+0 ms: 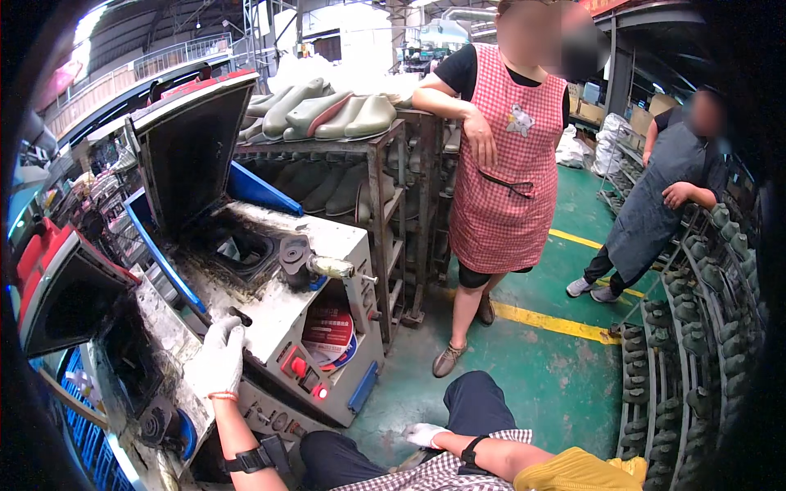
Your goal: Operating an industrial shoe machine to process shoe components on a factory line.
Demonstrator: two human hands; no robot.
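Observation:
My left hand (pixel 219 353), in a white glove, rests at the front edge of a white, soiled machine top (pixel 323 233). Its fingers are bent together at a small dark part (pixel 238 315), whose kind I cannot make out. Behind it, a black padded lid (pixel 190 151) stands raised over a dark, grimy opening (pixel 233 248) in the machine. Beside that opening sits a grey metal clamp-like part (pixel 295 255) with a wrapped handle (pixel 332 267). My right hand (pixel 424 434), also gloved, is low by my legs, its fingers loosely stretched out, with nothing visible in them.
A second raised lid (pixel 70 286) is at the left. Several olive rubber boots (pixel 327 114) lie on a metal rack (pixel 385 147). A person in a checked apron (pixel 508 164) leans there; another in a dark apron (pixel 655 196) stands farther right. Racks of dark shoe-shaped pieces (pixel 696 344) line the right.

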